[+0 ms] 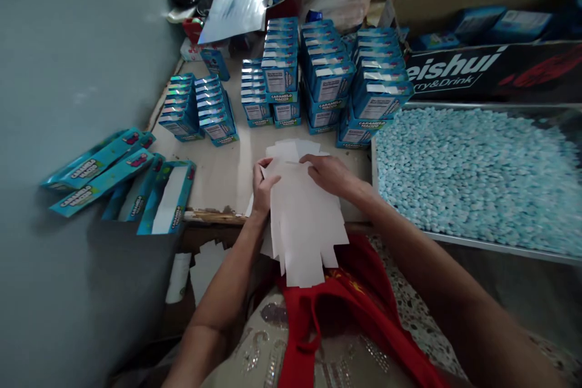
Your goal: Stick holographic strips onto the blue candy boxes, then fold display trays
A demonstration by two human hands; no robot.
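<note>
Flat white die-cut carton blanks (304, 212) lie in a loose stack at the table's front edge and hang over it towards my body. My left hand (262, 185) grips the stack's left side, thumb on top and fingers curled at the edge. My right hand (328, 171) is bent over the upper right part of the blanks, its fingers pinched together at a flap of the top sheet. Behind my hands, filled blue caramel boxes (279, 73) stand in rows and stacks.
A metal tray (454, 239) full of pale blue candies (468, 176) sits at the right. Behind it stands a black printed carton (491, 76) with blue packs inside. Blue display boxes (170, 197) lean by the grey wall (82, 60) at left. A shiny sheet (234, 12) lies at the back.
</note>
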